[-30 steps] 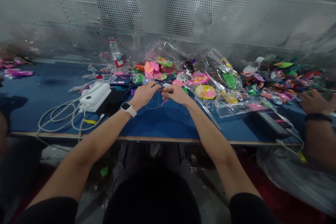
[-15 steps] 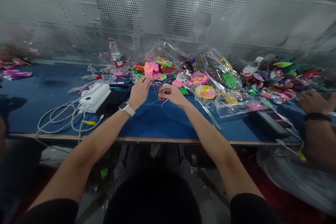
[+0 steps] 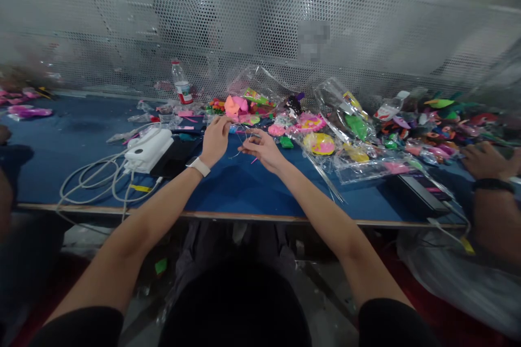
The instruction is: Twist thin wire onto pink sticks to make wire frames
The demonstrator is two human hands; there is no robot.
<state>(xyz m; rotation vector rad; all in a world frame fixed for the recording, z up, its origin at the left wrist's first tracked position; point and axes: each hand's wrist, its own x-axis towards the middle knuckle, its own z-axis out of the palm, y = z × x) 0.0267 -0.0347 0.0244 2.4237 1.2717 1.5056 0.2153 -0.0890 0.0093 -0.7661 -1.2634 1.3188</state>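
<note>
My left hand (image 3: 217, 138) has its fingers pinched together at the tips. A thin, pale wire (image 3: 235, 155) loops between my two hands. My right hand (image 3: 264, 150), a little to the right, holds the wire between thumb and fingers, its other fingers bent. Just behind my hands lies a pink and orange clay-like figure (image 3: 236, 105). A thin pink stick (image 3: 254, 161) shows under my right fingers. Right of that hand sits a small green lump (image 3: 286, 142). The exact grip on the wire is too small to see.
A white power bank (image 3: 148, 150) with coiled cables lies left on the blue table (image 3: 244, 195). Bottles (image 3: 182, 84) stand and lean behind. Plastic packets, a yellow and pink piece (image 3: 319, 143) and metal rods (image 3: 325, 176) lie right. A co-worker's hand (image 3: 488, 160) is far right.
My left wrist has turned, so the watch face shows less. My right hand has shifted slightly left and its fingers are more extended. The wire between them has changed its curve.
</note>
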